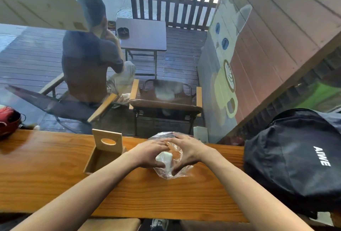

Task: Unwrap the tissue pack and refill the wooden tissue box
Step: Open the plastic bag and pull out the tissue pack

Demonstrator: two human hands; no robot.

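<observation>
- Both hands meet over the clear crinkled plastic wrapper (168,172) holding a white block of folded tissues (164,157), which rests on the long orange-brown wooden surface (55,175) just in front of the person.
- The left hand (149,154) is curled down on the near-left side of the pack and the right hand (186,152) clamps the right side and top; each grips wrapper and tissues together, fingers bent and narrow. That pairing looks meant to steady the pack while the film is pulled apart or peeled back.
- The pale wooden tissue box (99,158) sits just left of the hands, open side up, with its lid (108,141), pierced by an oval slot, propped upright at the back edge. Judged from that, it is kept close and open so the tissues can go straight in.
- A black fabric backpack with white lettering (295,157) lies on the right end of the surface, well apart from the work.
- Hard to tell: whether the wrapper is already torn, since fingers cover its top; how thick the tissue stack is; and whether the box holds anything, as its floor is in shadow.
</observation>
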